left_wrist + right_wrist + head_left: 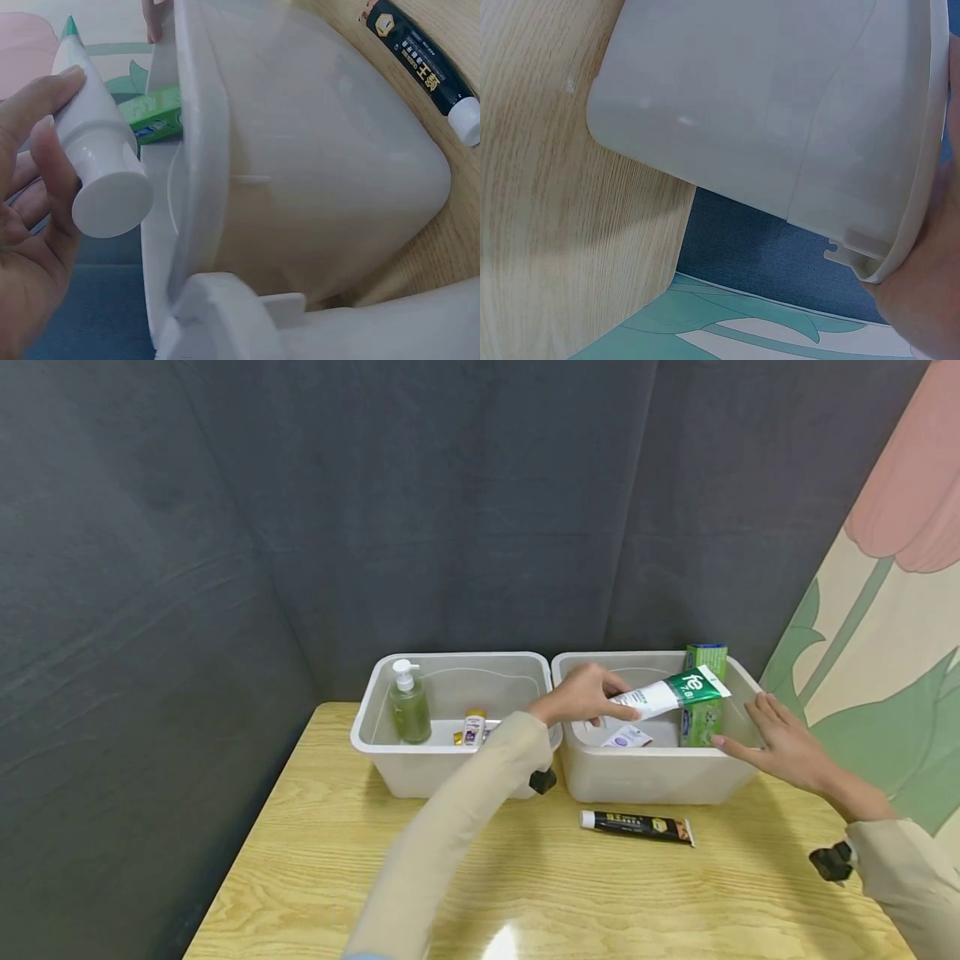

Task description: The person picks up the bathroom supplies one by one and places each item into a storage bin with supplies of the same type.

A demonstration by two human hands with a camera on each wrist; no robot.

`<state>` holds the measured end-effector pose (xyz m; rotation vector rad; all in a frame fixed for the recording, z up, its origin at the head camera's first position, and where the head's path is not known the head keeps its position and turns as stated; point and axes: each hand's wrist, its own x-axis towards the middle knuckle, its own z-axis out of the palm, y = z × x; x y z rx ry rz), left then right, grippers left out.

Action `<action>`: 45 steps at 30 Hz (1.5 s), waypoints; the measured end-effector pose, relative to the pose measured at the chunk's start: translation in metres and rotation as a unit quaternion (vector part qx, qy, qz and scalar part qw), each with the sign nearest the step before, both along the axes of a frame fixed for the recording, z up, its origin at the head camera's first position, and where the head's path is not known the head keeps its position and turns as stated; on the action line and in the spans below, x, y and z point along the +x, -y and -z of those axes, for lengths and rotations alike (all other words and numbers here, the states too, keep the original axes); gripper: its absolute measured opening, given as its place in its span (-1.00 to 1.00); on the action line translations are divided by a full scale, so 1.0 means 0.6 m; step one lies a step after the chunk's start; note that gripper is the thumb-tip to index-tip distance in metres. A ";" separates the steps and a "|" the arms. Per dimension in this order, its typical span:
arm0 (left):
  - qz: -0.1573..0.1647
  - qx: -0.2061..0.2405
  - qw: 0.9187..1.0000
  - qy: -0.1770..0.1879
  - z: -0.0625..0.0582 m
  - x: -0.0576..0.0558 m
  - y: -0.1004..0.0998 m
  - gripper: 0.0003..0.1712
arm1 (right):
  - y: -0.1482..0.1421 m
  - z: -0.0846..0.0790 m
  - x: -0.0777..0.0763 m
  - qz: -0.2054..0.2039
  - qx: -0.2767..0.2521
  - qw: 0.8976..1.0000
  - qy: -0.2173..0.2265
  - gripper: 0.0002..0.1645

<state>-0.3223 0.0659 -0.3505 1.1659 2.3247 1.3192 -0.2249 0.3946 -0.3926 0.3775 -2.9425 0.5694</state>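
My left hand point(585, 695) holds a white and green toothpaste tube point(678, 692) between thumb and fingers, above the right-hand plastic bin point(645, 778). In the left wrist view the tube point(97, 127) tilts with its wide white cap toward the camera, beside the bin wall. My right hand point(787, 750) rests on that bin's right front corner, fingers extended along the side rim and thumb at the front rim. Inside the bin a tall green box point(703, 727) leans upright, its top above the back rim. A small white and purple packet point(628, 737) lies on the bin's floor.
A second bin point(442, 768) stands close on the left, with a green pump bottle point(410, 710), a small yellow-capped bottle point(474, 727) and other small items. A black toothpaste tube point(637, 826) with a white cap lies on the wooden table point(300, 860) in front. Dark curtain point(450, 527) hangs behind.
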 end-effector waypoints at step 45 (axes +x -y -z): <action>-0.180 -0.117 0.971 -0.106 0.070 -0.025 -0.039 -0.74 | 0.001 -0.002 0.006 0.005 0.005 1.000 0.002 0.09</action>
